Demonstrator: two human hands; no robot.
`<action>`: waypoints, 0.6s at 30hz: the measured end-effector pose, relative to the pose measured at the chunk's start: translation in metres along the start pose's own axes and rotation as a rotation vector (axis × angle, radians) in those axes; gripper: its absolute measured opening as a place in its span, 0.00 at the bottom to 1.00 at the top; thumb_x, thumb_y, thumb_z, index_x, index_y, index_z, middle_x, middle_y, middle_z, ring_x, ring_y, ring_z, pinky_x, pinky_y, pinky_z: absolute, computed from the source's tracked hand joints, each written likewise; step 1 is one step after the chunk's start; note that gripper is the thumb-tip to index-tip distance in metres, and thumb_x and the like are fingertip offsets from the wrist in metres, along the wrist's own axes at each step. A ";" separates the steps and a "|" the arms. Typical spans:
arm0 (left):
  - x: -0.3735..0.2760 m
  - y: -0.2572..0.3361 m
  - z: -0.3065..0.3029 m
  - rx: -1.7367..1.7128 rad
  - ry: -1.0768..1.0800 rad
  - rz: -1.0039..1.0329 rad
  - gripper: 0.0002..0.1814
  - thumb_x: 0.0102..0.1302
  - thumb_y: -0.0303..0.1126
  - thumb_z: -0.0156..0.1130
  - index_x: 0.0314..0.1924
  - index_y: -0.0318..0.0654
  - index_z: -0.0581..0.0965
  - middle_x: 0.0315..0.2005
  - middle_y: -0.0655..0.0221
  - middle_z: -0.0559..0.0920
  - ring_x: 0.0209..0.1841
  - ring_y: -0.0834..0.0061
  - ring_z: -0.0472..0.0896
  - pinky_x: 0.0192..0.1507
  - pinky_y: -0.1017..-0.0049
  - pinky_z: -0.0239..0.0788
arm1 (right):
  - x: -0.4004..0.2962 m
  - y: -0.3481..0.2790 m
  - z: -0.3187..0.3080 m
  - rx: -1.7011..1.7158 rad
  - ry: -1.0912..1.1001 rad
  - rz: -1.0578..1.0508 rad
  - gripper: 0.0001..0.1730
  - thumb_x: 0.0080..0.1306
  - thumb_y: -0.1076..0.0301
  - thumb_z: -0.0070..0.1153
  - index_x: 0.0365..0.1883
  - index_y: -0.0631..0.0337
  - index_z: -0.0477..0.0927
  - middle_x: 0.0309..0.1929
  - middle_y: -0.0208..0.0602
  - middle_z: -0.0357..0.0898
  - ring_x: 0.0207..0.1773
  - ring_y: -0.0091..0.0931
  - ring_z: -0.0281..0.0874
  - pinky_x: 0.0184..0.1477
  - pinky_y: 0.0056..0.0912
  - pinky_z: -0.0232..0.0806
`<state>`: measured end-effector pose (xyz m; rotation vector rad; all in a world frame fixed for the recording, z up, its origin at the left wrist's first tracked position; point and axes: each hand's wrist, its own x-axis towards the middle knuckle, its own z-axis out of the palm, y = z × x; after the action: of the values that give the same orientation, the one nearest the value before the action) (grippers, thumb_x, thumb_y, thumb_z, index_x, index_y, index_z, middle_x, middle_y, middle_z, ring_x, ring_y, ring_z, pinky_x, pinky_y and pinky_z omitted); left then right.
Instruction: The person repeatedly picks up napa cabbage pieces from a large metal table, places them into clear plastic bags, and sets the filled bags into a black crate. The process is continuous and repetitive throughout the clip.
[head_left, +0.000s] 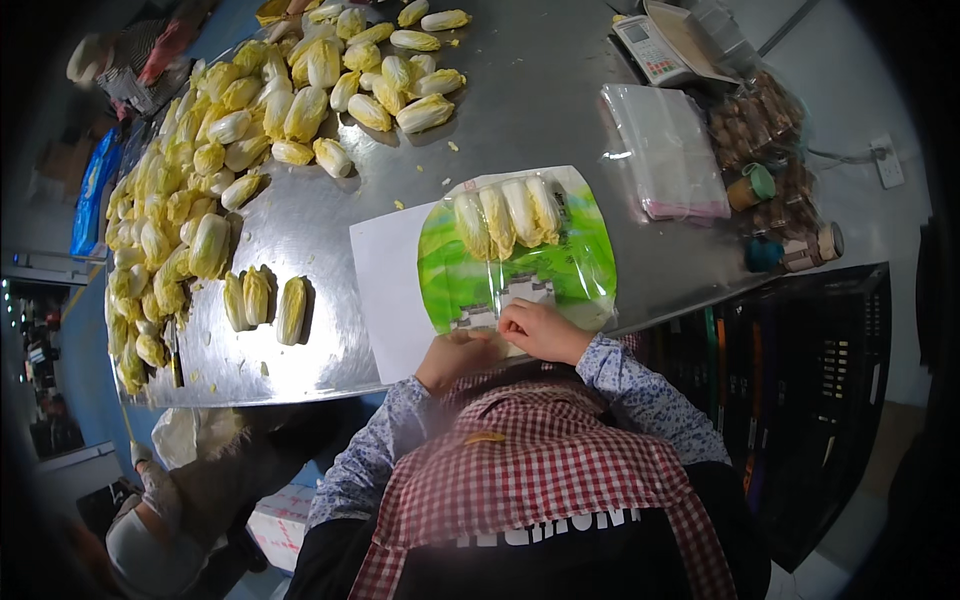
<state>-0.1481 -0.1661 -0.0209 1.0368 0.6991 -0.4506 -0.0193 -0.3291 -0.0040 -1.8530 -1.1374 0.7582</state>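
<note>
Several small napa cabbages (511, 214) lie side by side inside a clear plastic bag with a green printed face (442, 277), on the steel table before me. At the bag's near end, by the table edge, my left hand (457, 356) has its fingers at the plastic. Beside it my right hand (541, 330) has bent fingers pinching at the same end of the bag. Under the bag's left side lies a white sheet (386, 292). Three loose napa cabbages (291, 311) lie to the left of the sheet.
A large heap of napa cabbages (225, 127) covers the table's far left, with a knife (175, 360) near its corner. At the right are a stack of plastic bags (664, 146), a scale (651, 49), bagged brown items (757, 120) and jars (750, 187). Other people stand at the left.
</note>
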 end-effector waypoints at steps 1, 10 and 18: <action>-0.005 -0.003 0.001 -0.101 -0.031 0.010 0.14 0.67 0.31 0.58 0.47 0.27 0.76 0.41 0.60 0.82 0.40 0.70 0.83 0.47 0.72 0.77 | 0.000 0.001 0.003 -0.025 -0.023 -0.011 0.04 0.59 0.74 0.55 0.31 0.62 0.73 0.33 0.40 0.72 0.34 0.37 0.74 0.37 0.35 0.68; 0.009 -0.025 0.012 -0.008 0.102 0.156 0.10 0.67 0.29 0.59 0.43 0.29 0.76 0.39 0.62 0.82 0.41 0.74 0.82 0.46 0.76 0.75 | -0.001 -0.002 0.008 -0.084 -0.064 0.031 0.04 0.60 0.73 0.55 0.31 0.62 0.73 0.35 0.41 0.72 0.37 0.38 0.75 0.39 0.37 0.68; -0.009 -0.018 0.007 -0.160 0.090 0.122 0.08 0.66 0.28 0.58 0.40 0.30 0.77 0.36 0.63 0.83 0.38 0.74 0.82 0.46 0.75 0.75 | 0.001 -0.008 0.015 -0.199 -0.200 -0.094 0.04 0.60 0.71 0.55 0.32 0.61 0.73 0.35 0.42 0.72 0.38 0.40 0.74 0.40 0.38 0.68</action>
<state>-0.1640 -0.1801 -0.0235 0.9467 0.7355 -0.2386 -0.0344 -0.3210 -0.0039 -1.9012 -1.4633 0.8150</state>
